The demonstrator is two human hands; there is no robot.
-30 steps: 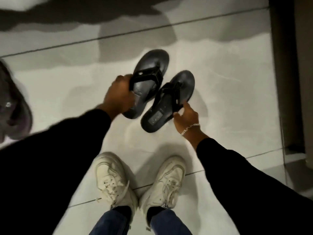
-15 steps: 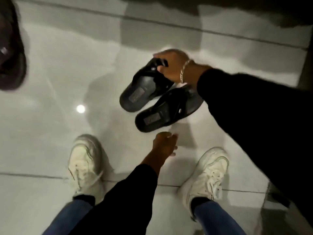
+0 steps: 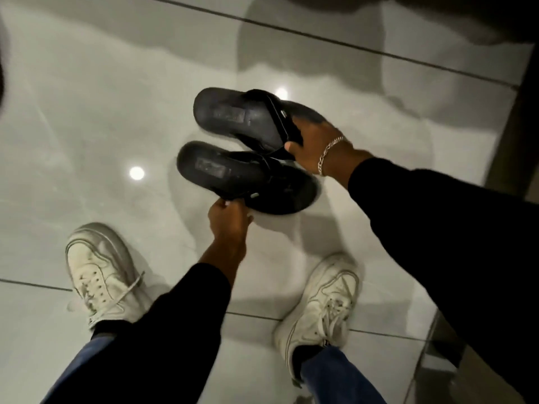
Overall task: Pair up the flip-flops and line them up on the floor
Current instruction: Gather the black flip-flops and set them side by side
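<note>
Now the left hand (image 3: 229, 218), which was hanging empty half a second ago, is pinching the side edge of the near black rubber flip-flop (image 3: 245, 177) with curled fingers. Across from it, the right hand (image 3: 316, 147), wearing a silver chain bracelet (image 3: 329, 153), is closing around the strap of the far black rubber flip-flop (image 3: 242, 116). Both flip-flops are lying side by side, heels pointing left, over the shiny grey tile floor (image 3: 102, 126). Two white lace-up sneakers (image 3: 99, 275) are standing below.
</note>
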